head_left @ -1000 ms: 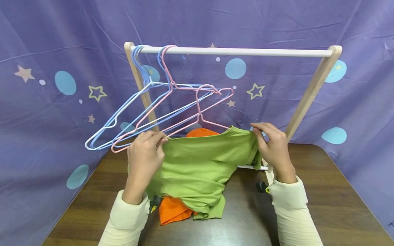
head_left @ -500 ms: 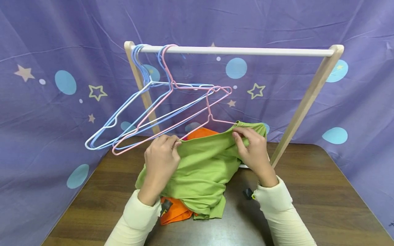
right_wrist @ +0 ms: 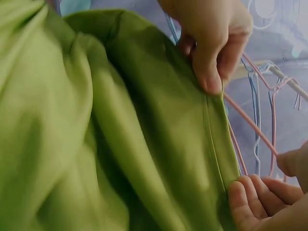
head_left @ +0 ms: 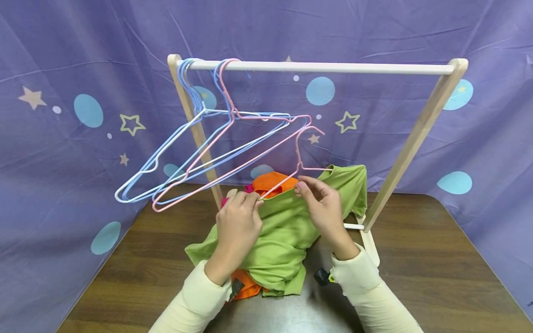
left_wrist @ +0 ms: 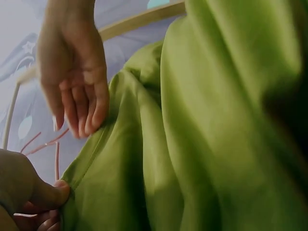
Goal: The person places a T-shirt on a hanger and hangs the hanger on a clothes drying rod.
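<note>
My left hand (head_left: 239, 224) pinches the neckline edge of a green T-shirt (head_left: 287, 231), where the lower arm of a pink wire hanger (head_left: 299, 165) enters the cloth. The hanger's other arm goes into the shirt near the far shoulder, and its hook sticks up bare. My right hand (head_left: 325, 210) is beside the neckline, below the hanger's neck. In the right wrist view, the right fingers (right_wrist: 245, 192) touch the shirt's edge, with the thumb held apart from them. The left wrist view shows the right hand (left_wrist: 74, 82) with loosely extended fingers.
A wooden rack with a white rail (head_left: 333, 68) stands behind the shirt. Several blue, white and pink hangers (head_left: 195, 157) hang at its left end. Orange cloth (head_left: 272, 179) lies behind and under the shirt on the brown table (head_left: 433, 268). A patterned purple curtain (head_left: 374, 37) backs everything.
The right hand has left the shirt's right shoulder and moved left along the neckline. The left hand has shifted right, still pinching the edge, and the hanger has moved right and tilted.
</note>
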Demonstrator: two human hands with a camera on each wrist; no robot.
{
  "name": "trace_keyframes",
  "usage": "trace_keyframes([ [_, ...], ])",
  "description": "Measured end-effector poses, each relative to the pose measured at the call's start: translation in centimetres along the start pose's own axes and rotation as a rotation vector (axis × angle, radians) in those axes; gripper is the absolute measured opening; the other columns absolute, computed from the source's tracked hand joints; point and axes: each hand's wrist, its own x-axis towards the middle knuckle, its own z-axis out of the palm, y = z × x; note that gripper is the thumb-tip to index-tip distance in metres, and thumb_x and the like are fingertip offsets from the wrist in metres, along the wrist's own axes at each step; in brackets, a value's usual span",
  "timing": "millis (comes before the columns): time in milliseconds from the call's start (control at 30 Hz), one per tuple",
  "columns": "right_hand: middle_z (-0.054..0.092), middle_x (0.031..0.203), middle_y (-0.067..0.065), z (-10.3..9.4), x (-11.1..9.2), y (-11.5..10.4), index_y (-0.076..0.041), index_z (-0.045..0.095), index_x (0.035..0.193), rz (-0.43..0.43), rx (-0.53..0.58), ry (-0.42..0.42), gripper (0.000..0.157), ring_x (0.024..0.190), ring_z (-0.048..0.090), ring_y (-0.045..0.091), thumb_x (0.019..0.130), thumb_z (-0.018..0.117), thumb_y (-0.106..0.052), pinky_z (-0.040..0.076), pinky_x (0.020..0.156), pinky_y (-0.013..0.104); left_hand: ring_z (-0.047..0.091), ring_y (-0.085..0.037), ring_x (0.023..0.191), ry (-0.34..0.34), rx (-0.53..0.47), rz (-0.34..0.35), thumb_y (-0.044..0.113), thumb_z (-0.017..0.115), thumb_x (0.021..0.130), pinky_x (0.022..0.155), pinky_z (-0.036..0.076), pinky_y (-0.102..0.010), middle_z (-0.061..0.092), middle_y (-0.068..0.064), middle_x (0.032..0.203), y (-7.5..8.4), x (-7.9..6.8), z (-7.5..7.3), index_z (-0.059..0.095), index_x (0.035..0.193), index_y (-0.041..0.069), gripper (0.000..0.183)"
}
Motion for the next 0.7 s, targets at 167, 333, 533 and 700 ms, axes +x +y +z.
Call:
trace_keyframes([
  [167, 0.071, 0.103, 0.031, 0.6, -0.3, -0.1, 0.010, 0.068, 0.119, 0.032, 0.115, 0.032, 0.025, 0.085, 0.074, 0.019, 0.100, 0.064, -0.005, 0.060, 0.083, 0.035, 0.061, -0.028, 0.063, -0.028, 0.005, 0.018, 0.005, 0.078, 0.084, 0.048, 0.051, -0.040, 0.067, -0.007, 0.079, 0.8, -0.6, 0.5, 0.072, 0.085, 0.005, 0.006],
  [333, 0.073, 0.102, 0.023, 1.2, -0.6, 0.0, 0.015, 0.066, 0.119, 0.008, 0.204, 0.088, 0.027, 0.083, 0.074, 0.017, 0.100, 0.064, -0.002, 0.060, 0.081, 0.035, 0.061, -0.026, 0.063, -0.041, 0.017, 0.020, 0.006, 0.078, 0.085, 0.043, 0.048, -0.038, 0.067, -0.006, 0.078, 1.3, -1.1, 0.8, 0.073, 0.085, 0.006, 0.005],
  [533, 0.073, 0.095, 0.022, 1.8, -0.7, 0.1, 0.017, 0.064, 0.116, 0.041, 0.404, 0.163, 0.023, 0.081, 0.075, 0.020, 0.100, 0.061, 0.001, 0.061, 0.078, 0.037, 0.062, -0.025, 0.064, -0.056, 0.044, 0.030, 0.009, 0.081, 0.084, 0.041, 0.045, -0.036, 0.065, -0.005, 0.078, 1.6, -1.3, 0.9, 0.074, 0.086, 0.007, 0.007],
  [700, 0.074, 0.087, 0.018, 2.3, -0.9, -0.2, 0.009, 0.069, 0.108, 0.139, 0.577, 0.263, 0.013, 0.077, 0.076, 0.022, 0.100, 0.060, 0.003, 0.062, 0.073, 0.037, 0.064, -0.024, 0.070, -0.096, 0.030, 0.053, 0.012, 0.082, 0.085, 0.046, 0.050, -0.035, 0.067, -0.005, 0.079, 1.8, -1.3, 0.9, 0.076, 0.088, 0.007, 0.008],
])
